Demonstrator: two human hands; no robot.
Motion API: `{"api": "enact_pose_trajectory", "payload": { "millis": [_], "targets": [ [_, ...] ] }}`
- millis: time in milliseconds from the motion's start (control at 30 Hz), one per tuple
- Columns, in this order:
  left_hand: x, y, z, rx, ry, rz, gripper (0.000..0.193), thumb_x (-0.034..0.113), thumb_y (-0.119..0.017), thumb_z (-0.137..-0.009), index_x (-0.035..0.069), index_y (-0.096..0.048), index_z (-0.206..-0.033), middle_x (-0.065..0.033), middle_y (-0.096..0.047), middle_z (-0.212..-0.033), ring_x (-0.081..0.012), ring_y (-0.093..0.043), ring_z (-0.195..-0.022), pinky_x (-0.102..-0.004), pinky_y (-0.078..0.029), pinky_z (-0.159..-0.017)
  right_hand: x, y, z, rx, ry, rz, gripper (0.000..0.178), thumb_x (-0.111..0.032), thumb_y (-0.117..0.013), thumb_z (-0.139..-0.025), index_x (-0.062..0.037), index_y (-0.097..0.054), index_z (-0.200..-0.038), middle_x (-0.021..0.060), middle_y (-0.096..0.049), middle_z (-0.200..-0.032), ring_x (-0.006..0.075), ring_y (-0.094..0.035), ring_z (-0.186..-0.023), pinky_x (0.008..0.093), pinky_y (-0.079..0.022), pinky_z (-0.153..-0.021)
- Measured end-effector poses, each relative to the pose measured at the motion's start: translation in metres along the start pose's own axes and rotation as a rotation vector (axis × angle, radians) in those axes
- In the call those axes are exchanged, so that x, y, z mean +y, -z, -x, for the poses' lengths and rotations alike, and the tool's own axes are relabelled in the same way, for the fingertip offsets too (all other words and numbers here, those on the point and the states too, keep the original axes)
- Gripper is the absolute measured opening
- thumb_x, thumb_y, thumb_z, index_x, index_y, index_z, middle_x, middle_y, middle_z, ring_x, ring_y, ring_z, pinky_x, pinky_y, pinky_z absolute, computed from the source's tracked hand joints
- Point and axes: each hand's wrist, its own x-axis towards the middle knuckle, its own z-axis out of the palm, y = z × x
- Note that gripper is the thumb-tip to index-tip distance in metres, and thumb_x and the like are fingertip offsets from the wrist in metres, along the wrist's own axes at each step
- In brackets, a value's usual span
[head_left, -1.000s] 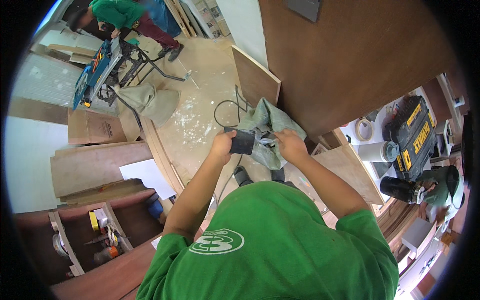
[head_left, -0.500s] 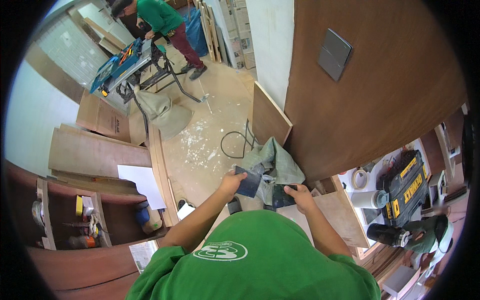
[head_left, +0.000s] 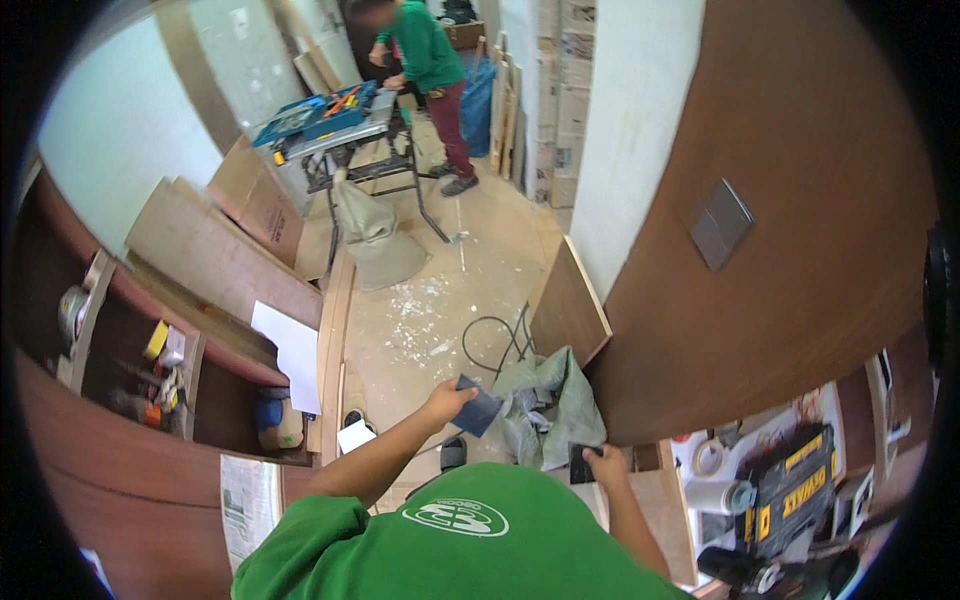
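Centrally, low in the view, a small dark blue-grey flat piece (head_left: 479, 404) is pinched in the left hand (head_left: 448, 400), which is grasping it by one edge and holding it up above the floor. Just to its right lies a crumpled grey-green cloth sack (head_left: 548, 408) on the floor, close to the piece but seemingly not touching it. The right hand (head_left: 601, 462) is lower and to the right, its fingers closed around a small black object (head_left: 580, 463) that sits against the lower edge of the sack. Both forearms rise from a green shirt (head_left: 470, 545) filling the bottom of the view.

Behind the sack, a brown wooden board (head_left: 568, 303) leans against a large dark brown panel (head_left: 790, 240), which carries a grey square plate (head_left: 722, 224). A black cable (head_left: 492, 345) loops on the dusty floor (head_left: 420, 310) beside the board. To the right, a black and yellow tool case (head_left: 795, 490) rests by rolls of tape (head_left: 708, 458). To the left, long boards (head_left: 230, 270) lean against brown shelving (head_left: 120, 370), with a white sheet (head_left: 292, 350) propped in front.

Farther away, another person (head_left: 430, 70) in a green top and dark red trousers stands at a saw table (head_left: 335, 125) with a blue top, a grey dust bag (head_left: 372, 235) hanging beneath it.
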Motion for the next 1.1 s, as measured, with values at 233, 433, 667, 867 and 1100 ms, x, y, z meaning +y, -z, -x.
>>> {"api": "enact_pose_trajectory", "payload": {
  "millis": [233, 433, 667, 867, 1100],
  "targets": [
    [-0.168, 0.144, 0.028, 0.415, 0.184, -0.073, 0.028, 0.021, -0.069, -0.087, -0.002, -0.070, -0.103, -0.0166, -0.073, -0.094, -0.0271, -0.070, -0.087, -0.0387, -0.054, -0.080, 0.011, -0.020, 0.015, -0.152, -0.196, -0.202, 0.041, -0.016, -0.080, -0.080, 0.0066, -0.069, -0.112, 0.0196, -0.073, -0.101, 0.0249, -0.069, -0.090, 0.0372, -0.053, -0.082],
    [-0.271, 0.194, 0.123, 0.352, 0.447, -1.026, 0.037, 0.033, -0.059, -0.085, 0.002, -0.074, -0.099, -0.0246, -0.070, -0.107, -0.0401, -0.068, -0.100, -0.0438, -0.055, -0.085, 0.006, 0.004, 0.004, -0.251, -0.163, -0.240, 0.038, -0.017, -0.082, -0.080, 0.0075, -0.069, -0.105, 0.0129, -0.072, -0.091, 0.0197, -0.067, -0.080, 0.0342, -0.053, -0.074],
    [-0.319, 0.167, 0.210, 0.461, 0.595, -0.851, 0.041, 0.033, -0.059, -0.083, 0.001, -0.074, -0.103, -0.0244, -0.070, -0.108, -0.0374, -0.068, -0.103, -0.0435, -0.054, -0.089, -0.013, -0.011, -0.031, -0.409, -0.170, -0.485, 0.040, -0.014, -0.085, -0.078, 0.0054, -0.066, -0.106, 0.0104, -0.071, -0.091, 0.0212, -0.066, -0.079, 0.0353, -0.054, -0.074],
    [-0.309, 0.125, 0.275, 0.624, 0.665, -0.621, 0.048, 0.034, -0.059, -0.081, 0.000, -0.070, -0.113, -0.0250, -0.068, -0.115, -0.0382, -0.066, -0.109, -0.0434, -0.052, -0.094, -0.117, -0.007, -0.025, -0.683, -0.250, -0.550, 0.047, -0.008, -0.084, -0.072, 0.0013, -0.062, -0.113, 0.0111, -0.069, -0.093, 0.0281, -0.068, -0.080, 0.0442, -0.057, -0.076],
    [-0.324, 0.107, 0.317, 0.689, 0.723, -0.498, 0.051, 0.034, -0.062, -0.082, -0.003, -0.068, -0.117, -0.0260, -0.067, -0.117, -0.0380, -0.065, -0.111, -0.0431, -0.051, -0.097, -0.102, -0.040, -0.078, -0.983, -0.108, -0.458, 0.049, -0.004, -0.077, -0.067, -0.0025, -0.062, -0.114, 0.0113, -0.068, -0.093, 0.0252, -0.067, -0.080, 0.0438, -0.056, -0.075]
  ]
}}
